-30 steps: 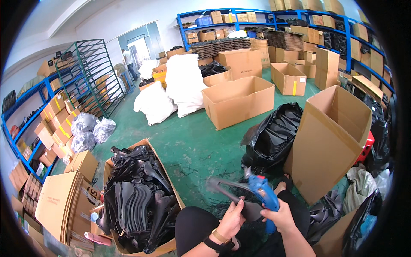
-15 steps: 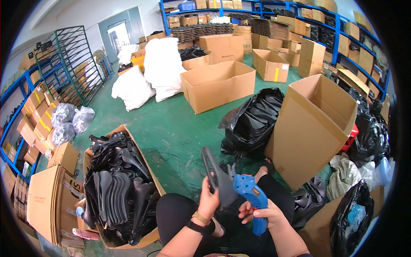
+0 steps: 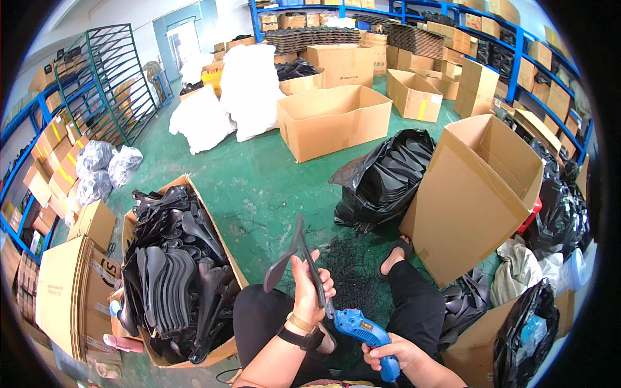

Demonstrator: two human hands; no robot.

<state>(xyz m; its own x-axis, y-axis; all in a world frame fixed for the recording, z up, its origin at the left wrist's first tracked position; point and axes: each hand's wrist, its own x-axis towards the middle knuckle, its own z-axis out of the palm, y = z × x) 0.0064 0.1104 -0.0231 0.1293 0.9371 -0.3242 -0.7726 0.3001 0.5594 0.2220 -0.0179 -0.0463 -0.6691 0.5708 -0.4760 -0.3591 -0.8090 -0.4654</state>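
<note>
Person seated on green floor (image 3: 259, 187), legs in black trousers, one sandalled foot (image 3: 396, 253) out front. Left hand (image 3: 309, 288) closed around a thin black plastic part (image 3: 299, 252), held upright w/ edge toward camera; part sticks up above the fingers, a flatter lobe hangs off its left side. Watch + bracelet on left wrist. Right hand (image 3: 396, 355) wrapped tight round handle of blue power tool (image 3: 359, 326), just right of and below the left hand; tool nose points up-left and meets lower end of the black part, exact contact hard to tell.

Landmark = the black part. Left of it, close: open cardboard box (image 3: 223, 258) packed w/ many similar black plastic pieces, stacked on edge. Further left: flattened cartons (image 3: 61, 291) leaning. Right of the part, near: tall open cardboard carton (image 3: 479, 194), tilted, inside looks empty from this angle. Behind the part, between it and the tall carton: black bag (image 3: 381, 178) open, full of black pieces. On floor just beyond the part: scatter of small black trimmings (image 3: 352, 265). Far behind: big open box (image 3: 333, 119), white sacks (image 3: 246, 90), blue shelving (image 3: 453, 26) w/ cartons. Far left: green rack (image 3: 107, 84), silver bags (image 3: 103, 165). Lower right of the part: another black bag (image 3: 530, 333).
</note>
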